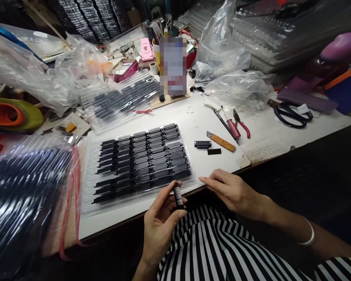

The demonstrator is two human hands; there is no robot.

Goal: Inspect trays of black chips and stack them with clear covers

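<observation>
My left hand [163, 222] holds a small black connector with a row of metal pins [178, 196] between thumb and fingers, just off the table's front edge. To its right, my right hand [235, 193] rests near the edge with its fingers stretched toward the left and nothing seen in them. A clear plastic tray [89, 187] lies in front of me with rows of similar black connectors [140, 160]. Right of the tray lie another black connector [202, 144], a flat black strip [214, 151] and a cutter with an orange-brown handle [222, 142].
Red-handled screwdriver [233, 128], pliers [243, 127] and dark scissors [292, 116] lie at the right. Plastic bags [225, 50] and a blurred upright screen [173, 66] stand behind. Stacked wrapped trays [26, 203] and red string [73, 195] are at the left.
</observation>
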